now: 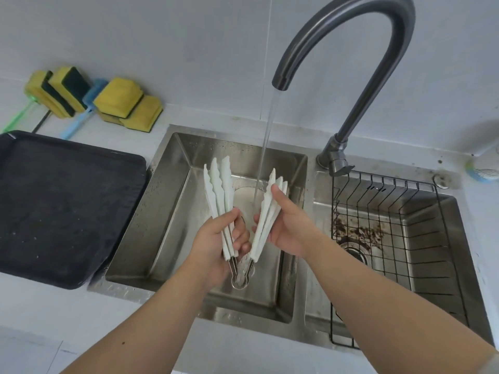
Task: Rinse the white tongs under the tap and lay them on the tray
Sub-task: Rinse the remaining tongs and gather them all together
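1. Holding the white serrated plastic tongs (220, 190) spread in a V over the steel sink basin (167, 225) at frame centre, the left hand (216, 238) curls round one set of arms. The right hand (289, 228) pinches the other set.
2. The water stream (266, 147) from the curved grey tap (351, 36) falls through the gap between the arms. The blades may stay unrinsed unless tilted into it.
3. Wet plastic could slip from either hand. Carrying the tongs to the dark rectangular tray (67, 206) at left may drip water on the white surface (32, 319).

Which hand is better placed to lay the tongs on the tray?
Probably left. The left hand grips the white tongs on the side nearer the black tray, which lies left of the sink; the right hand holds the far arms.
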